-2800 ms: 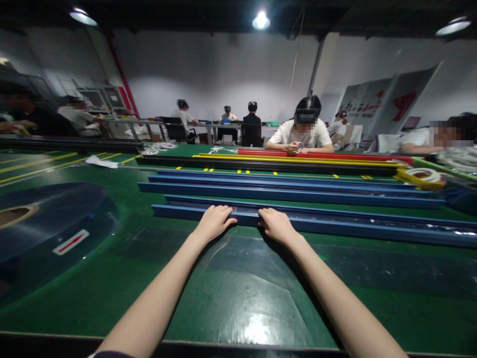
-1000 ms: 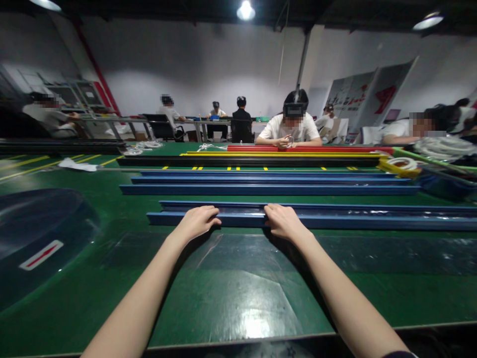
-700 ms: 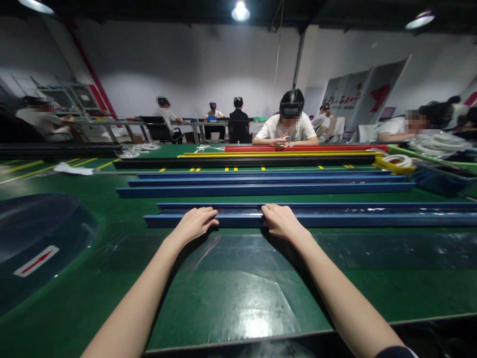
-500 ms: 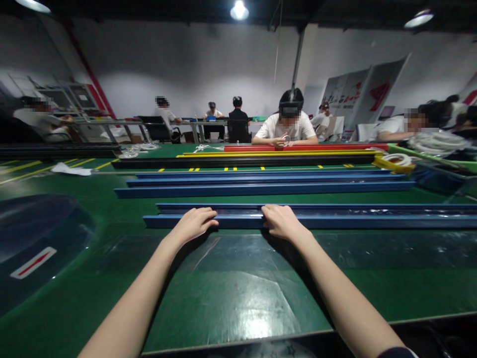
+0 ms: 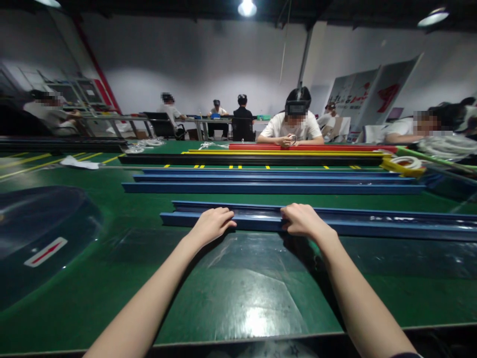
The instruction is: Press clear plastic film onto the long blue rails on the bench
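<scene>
A long blue U-shaped channel (image 5: pixel 257 223) lies across the green table in front of me, its right part running out of view. My left hand (image 5: pixel 214 222) grips it near its left end, fingers curled over the near wall. Farther right along the same channel, my right hand (image 5: pixel 302 219) is closed around the near wall, with its fingertips partly hidden inside. The channel sits at a slight slant, its right side nearer to me. Just beyond it lie more blue channels (image 5: pixel 268 189), side by side and apart from my hands.
Behind are a black strip (image 5: pixel 253 159), a yellow strip (image 5: pixel 283 152) and a red strip (image 5: pixel 316 147). A clear sheet with a red-arrow label (image 5: pixel 45 252) lies left. Coiled white tubing (image 5: pixel 406 162) rests at right. A co-worker (image 5: pixel 294 124) sits opposite.
Both hands have moved a little to the right with the blue channel. Its right side has swung toward me, so it now lies slanted. The whole view has shifted slightly.
</scene>
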Tool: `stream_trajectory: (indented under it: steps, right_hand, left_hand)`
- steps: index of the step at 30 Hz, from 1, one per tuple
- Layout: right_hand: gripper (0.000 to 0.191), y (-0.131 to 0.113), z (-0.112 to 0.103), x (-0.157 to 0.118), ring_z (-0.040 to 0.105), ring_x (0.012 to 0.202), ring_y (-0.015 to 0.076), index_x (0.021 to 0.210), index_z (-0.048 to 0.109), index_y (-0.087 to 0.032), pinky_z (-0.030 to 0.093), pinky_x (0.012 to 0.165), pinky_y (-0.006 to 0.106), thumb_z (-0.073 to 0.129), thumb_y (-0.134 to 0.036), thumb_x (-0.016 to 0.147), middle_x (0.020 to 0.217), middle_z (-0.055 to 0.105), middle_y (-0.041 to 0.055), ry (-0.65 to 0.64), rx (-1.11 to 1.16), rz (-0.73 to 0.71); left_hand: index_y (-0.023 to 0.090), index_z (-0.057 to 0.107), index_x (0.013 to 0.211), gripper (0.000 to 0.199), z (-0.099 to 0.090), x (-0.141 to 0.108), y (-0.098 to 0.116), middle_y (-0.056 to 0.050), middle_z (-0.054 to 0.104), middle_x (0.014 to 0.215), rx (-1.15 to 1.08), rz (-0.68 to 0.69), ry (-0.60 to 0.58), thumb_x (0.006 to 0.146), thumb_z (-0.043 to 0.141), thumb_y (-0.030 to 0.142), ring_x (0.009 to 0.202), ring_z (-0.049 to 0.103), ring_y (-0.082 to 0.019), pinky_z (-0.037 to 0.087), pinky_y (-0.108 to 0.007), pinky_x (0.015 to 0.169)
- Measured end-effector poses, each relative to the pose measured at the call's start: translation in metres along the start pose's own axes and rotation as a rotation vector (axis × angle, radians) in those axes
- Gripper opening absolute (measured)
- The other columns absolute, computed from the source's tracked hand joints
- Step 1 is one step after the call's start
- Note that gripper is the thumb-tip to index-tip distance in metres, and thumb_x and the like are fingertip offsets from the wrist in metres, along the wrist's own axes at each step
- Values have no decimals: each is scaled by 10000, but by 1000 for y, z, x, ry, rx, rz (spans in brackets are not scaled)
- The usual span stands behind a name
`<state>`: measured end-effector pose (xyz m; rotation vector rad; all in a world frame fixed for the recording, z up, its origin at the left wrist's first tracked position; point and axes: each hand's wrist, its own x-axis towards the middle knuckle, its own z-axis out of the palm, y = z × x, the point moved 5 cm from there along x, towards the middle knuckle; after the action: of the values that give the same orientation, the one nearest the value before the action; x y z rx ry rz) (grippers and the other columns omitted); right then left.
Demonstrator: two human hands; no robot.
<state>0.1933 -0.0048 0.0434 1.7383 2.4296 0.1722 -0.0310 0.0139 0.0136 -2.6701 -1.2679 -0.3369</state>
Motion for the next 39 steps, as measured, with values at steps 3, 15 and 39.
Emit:
stream_trajectory:
  steps: [3, 15, 39]
  right_hand:
    - [219, 2, 0, -2, 639, 827, 251, 872, 652, -178, 389, 593, 273, 533, -261, 708, 886, 681, 115, -13, 2, 14]
    - [246, -21, 6, 6, 616, 895, 234, 929, 622, -207, 405, 651, 267, 560, -348, 738, 974, 660, 91, 31, 41, -80]
    - [202, -59, 5, 22, 608, 906, 193, 902, 626, -225, 398, 649, 241, 470, -330, 827, 986, 654, 51, 153, 189, -168]
  left_hand:
    - [210, 551, 833, 288, -1, 0, 5, -21, 593, 866, -6, 18, -3, 909, 376, 427, 838, 551, -155, 376, -239, 682]
    - [212, 563, 849, 253, -3, 0, 6, -20, 587, 862, -23, -4, -5, 894, 420, 415, 827, 550, -158, 377, -239, 674]
    - [225, 626, 853, 381, -24, -3, -20, -10, 641, 869, -130, -175, 32, 908, 329, 457, 830, 579, -153, 393, -233, 704]
